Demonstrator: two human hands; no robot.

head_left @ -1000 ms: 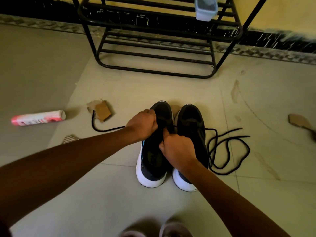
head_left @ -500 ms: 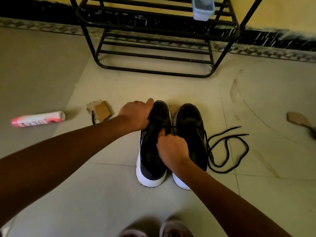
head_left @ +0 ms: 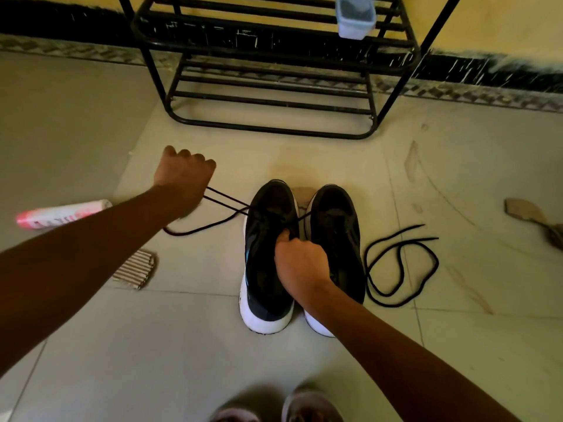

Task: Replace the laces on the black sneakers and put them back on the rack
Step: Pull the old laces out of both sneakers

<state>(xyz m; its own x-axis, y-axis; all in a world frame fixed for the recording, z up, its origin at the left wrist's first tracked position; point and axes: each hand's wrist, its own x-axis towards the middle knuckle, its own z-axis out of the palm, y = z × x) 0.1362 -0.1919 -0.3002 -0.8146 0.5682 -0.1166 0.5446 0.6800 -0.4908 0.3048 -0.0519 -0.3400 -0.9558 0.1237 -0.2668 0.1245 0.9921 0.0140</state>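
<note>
Two strands of lace [head_left: 228,197] in your fisted left hand [head_left: 182,178]; right hand [head_left: 300,263] pinches the sneaker [head_left: 262,269], probably its tongue. Pull evenly, sneaker braced.

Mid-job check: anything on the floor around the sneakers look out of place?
Yes. A pink spray can lies on its side at far left, torn cardboard scraps sit left and far right, and a loose black lace sprawls beside the right sneaker.
</note>
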